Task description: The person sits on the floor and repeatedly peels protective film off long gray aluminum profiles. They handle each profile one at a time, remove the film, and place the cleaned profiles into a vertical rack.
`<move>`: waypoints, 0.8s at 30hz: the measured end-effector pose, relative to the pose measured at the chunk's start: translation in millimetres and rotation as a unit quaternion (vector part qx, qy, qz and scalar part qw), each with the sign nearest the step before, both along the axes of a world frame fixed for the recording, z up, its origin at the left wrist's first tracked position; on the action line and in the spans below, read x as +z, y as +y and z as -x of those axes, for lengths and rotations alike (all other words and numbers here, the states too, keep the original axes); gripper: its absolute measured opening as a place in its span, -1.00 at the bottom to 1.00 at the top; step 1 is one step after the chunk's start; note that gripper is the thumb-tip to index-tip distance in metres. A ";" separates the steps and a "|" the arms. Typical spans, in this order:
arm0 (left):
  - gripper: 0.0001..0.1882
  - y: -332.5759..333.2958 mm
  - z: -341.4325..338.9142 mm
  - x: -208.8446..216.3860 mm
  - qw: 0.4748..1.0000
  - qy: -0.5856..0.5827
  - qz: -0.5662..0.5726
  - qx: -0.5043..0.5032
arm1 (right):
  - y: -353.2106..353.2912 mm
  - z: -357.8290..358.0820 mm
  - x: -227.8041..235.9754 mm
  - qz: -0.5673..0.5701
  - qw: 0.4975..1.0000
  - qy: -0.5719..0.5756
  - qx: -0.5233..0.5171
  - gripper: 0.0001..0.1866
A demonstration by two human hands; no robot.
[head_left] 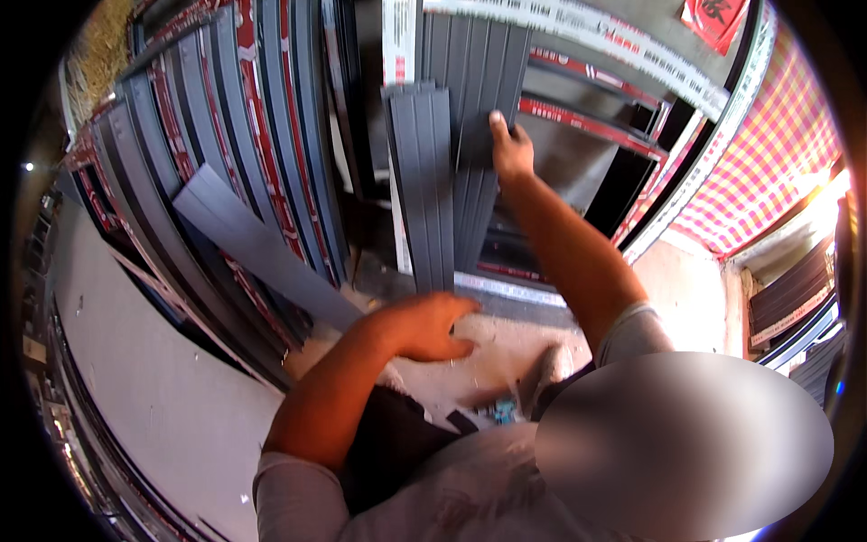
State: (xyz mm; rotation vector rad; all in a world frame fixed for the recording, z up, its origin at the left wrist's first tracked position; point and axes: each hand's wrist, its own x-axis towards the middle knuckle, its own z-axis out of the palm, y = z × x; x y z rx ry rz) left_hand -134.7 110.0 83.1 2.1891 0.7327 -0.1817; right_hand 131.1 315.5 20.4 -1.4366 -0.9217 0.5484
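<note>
A metal frame [578,27] with white printed film on its bars stands before me, dark grey ribbed slats in its left part. My right hand [512,149] is at the right edge of a wide ribbed slat [483,81], thumb on its face and the other fingers curled at the edge, partly hidden. In front of it, to the left, a narrower ribbed slat [420,181] stands nearly upright. By that slat's lower end my left hand [429,330] is open, thumb apart from the fingers; whether it touches the slat I cannot tell.
Grey frames with red-and-white film [262,135] lean in a row on the left. A loose flat grey strip [262,244] slants against them. Beyond is a large pale panel [163,379]. A checked cloth [768,154] hangs at the right; a small teal object [504,411] lies by my feet.
</note>
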 end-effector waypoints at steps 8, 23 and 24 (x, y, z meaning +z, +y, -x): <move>-0.19 -3.2 3.0 8.7 0.999 0.024 -0.001 0.033 | -2.5 9.1 7.0 0.028 0.999 0.033 0.026 -0.40; -0.21 8.5 30.3 13.0 0.991 -0.030 -0.004 0.133 | -7.4 8.8 -30.5 -0.012 0.991 0.107 0.081 -0.44; -0.21 8.9 32.5 10.3 0.991 -0.044 -0.003 0.127 | -6.5 5.4 -38.4 0.037 0.996 0.028 0.079 -0.41</move>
